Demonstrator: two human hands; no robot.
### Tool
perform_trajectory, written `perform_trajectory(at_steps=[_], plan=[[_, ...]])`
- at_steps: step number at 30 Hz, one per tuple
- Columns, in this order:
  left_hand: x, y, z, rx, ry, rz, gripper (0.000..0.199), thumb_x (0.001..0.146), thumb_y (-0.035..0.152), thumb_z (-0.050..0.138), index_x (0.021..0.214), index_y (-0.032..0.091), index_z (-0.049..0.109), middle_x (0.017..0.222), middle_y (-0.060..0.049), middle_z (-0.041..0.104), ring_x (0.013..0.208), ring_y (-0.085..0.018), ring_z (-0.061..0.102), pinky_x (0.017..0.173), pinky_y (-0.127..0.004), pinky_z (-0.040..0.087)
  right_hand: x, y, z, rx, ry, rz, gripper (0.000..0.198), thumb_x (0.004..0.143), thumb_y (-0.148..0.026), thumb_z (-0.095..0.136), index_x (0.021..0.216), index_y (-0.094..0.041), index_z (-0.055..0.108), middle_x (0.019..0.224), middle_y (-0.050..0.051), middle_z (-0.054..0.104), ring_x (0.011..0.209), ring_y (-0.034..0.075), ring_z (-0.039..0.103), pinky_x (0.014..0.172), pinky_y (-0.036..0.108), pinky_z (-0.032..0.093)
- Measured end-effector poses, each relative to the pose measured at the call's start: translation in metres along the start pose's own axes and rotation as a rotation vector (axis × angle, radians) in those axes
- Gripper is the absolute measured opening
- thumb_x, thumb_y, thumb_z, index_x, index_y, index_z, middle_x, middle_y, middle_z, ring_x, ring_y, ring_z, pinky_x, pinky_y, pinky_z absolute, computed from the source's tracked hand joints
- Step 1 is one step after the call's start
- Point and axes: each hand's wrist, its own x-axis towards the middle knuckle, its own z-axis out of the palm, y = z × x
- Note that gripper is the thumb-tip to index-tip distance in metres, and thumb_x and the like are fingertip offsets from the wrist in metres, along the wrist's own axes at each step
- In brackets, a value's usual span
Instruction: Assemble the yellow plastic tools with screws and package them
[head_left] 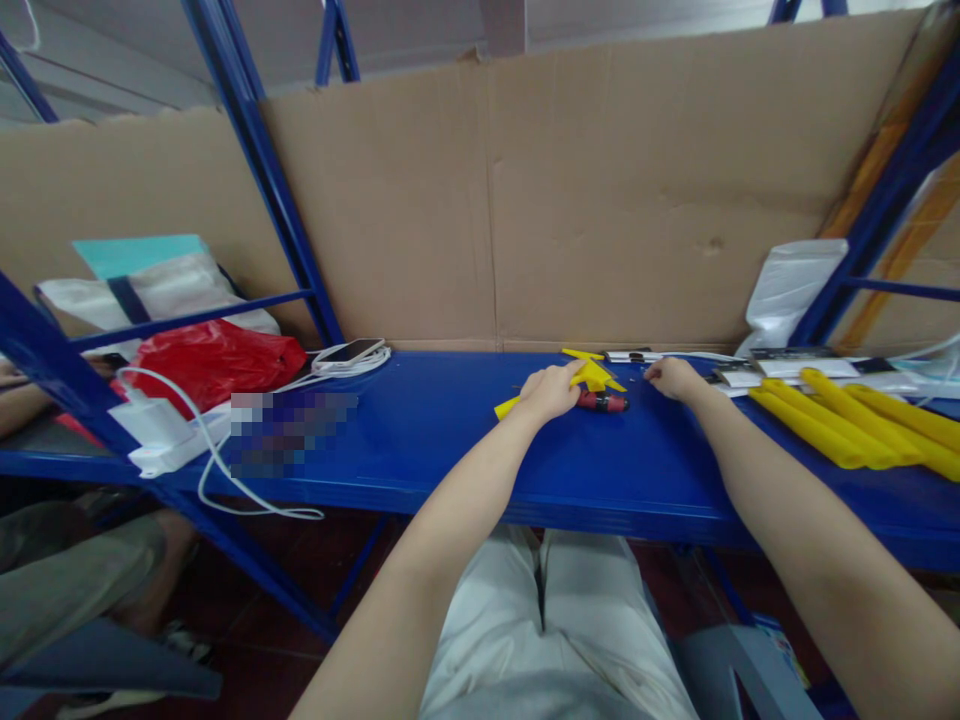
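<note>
Yellow piece: angular, pointed ends, right of centre in the frame, by the left fingertips. Nearest: blue table, smooth, slightly glossy, straight front edge across lower middle. Yellow tubes, smooth, long, lying side by side at right of frame. Left hand, right of centre: fingers bent, reaching onto yellow piece; can't tell how far open or if gripping. Right hand, further right: fingers curled in, tips low over table; can't tell if anything held. Red-and-black tool, roughly cylindrical, just beside left fingertips. Room: blue surface runs from left hand toward pixelated patch; smaller gap between hands. Red plastic bag, left of frame, crinkled, contents hidden. Whitish plastic bag, upper right, wrinkled, contents unclear. Cardboard wall, tan, vertical seam, along back edge.
</note>
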Motion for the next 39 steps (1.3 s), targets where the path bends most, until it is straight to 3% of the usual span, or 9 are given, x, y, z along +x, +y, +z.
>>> perform_trajectory(at_steps=[8, 13, 16, 18, 21, 26, 31, 39], plan=[[0.001, -0.004, 0.002, -0.127, 0.029, 0.003, 0.055, 0.081, 0.023, 0.048, 0.135, 0.027, 0.045, 0.117, -0.009, 0.062, 0.106, -0.029, 0.058, 0.089, -0.042, 0.044, 0.001, 0.001, 0.002, 0.051, 0.038, 0.001, 0.027, 0.07, -0.003, 0.049, 0.081, -0.013, 0.071, 0.09, 0.011, 0.07, 0.09, 0.022, 0.064, 0.079, 0.026, 0.047], [0.012, -0.009, -0.003, -0.527, 0.184, 0.046, 0.049, 0.075, 0.012, 0.052, 0.123, 0.021, 0.057, 0.112, -0.008, 0.064, 0.103, -0.022, 0.058, 0.088, -0.031, 0.044, 0.0, -0.002, -0.001, 0.189, 0.135, 0.04, 0.022, 0.068, -0.002, 0.05, 0.074, -0.014, 0.067, 0.084, 0.012, 0.069, 0.083, 0.022, 0.064, 0.075, 0.028, 0.047], [0.017, -0.011, -0.01, -0.894, 0.194, -0.053, 0.032, 0.074, 0.005, 0.047, 0.1, 0.016, 0.061, 0.074, -0.002, 0.064, 0.065, -0.011, 0.06, 0.063, -0.021, 0.046, -0.003, -0.01, -0.009, 0.339, 0.241, 0.035, 0.016, 0.07, -0.006, 0.051, 0.074, -0.015, 0.063, 0.082, 0.012, 0.067, 0.082, 0.022, 0.063, 0.076, 0.031, 0.047], [0.018, -0.011, -0.014, -1.114, 0.127, -0.173, 0.02, 0.076, 0.004, 0.043, 0.085, 0.016, 0.056, 0.054, 0.005, 0.049, 0.039, -0.006, 0.043, 0.044, -0.016, 0.036, -0.004, -0.02, -0.014, 0.466, 0.301, 0.015, 0.009, 0.07, -0.009, 0.054, 0.072, -0.016, 0.06, 0.08, 0.01, 0.066, 0.079, 0.02, 0.062, 0.076, 0.032, 0.047], [0.015, -0.009, -0.018, -1.333, 0.029, -0.291, 0.016, 0.077, 0.003, 0.04, 0.071, 0.018, 0.042, 0.049, 0.009, 0.037, 0.03, -0.003, 0.03, 0.036, -0.015, 0.024, -0.006, -0.04, -0.018, 0.697, 0.33, -0.042, 0.008, 0.068, -0.012, 0.059, 0.066, -0.018, 0.055, 0.07, 0.005, 0.062, 0.069, 0.017, 0.059, 0.072, 0.032, 0.049], [0.011, -0.004, -0.016, -1.409, -0.153, -0.37, 0.019, 0.079, 0.003, 0.039, 0.068, 0.019, 0.037, 0.047, 0.008, 0.038, 0.029, -0.004, 0.03, 0.035, -0.016, 0.023, -0.011, -0.07, -0.018, 1.015, 0.315, -0.228, 0.011, 0.065, -0.017, 0.063, 0.068, -0.018, 0.053, 0.065, 0.001, 0.06, 0.062, 0.012, 0.055, 0.069, 0.031, 0.05], [0.01, -0.001, -0.01, -1.409, -0.245, -0.332, 0.018, 0.079, 0.003, 0.039, 0.07, 0.018, 0.04, 0.045, 0.008, 0.038, 0.028, -0.004, 0.031, 0.034, -0.016, 0.024, -0.018, -0.083, -0.019, 0.999, 0.304, -0.29, 0.01, 0.064, -0.018, 0.063, 0.068, -0.018, 0.054, 0.065, 0.001, 0.06, 0.062, 0.013, 0.055, 0.071, 0.033, 0.049], [0.011, -0.001, -0.01, -1.426, -0.266, -0.347, 0.017, 0.077, 0.002, 0.038, 0.07, 0.018, 0.04, 0.044, 0.009, 0.038, 0.028, -0.004, 0.031, 0.034, -0.016, 0.025, -0.022, -0.087, -0.017, 1.033, 0.234, -0.278, 0.011, 0.063, -0.016, 0.063, 0.067, -0.018, 0.053, 0.067, 0.001, 0.061, 0.062, 0.012, 0.055, 0.071, 0.033, 0.05]])
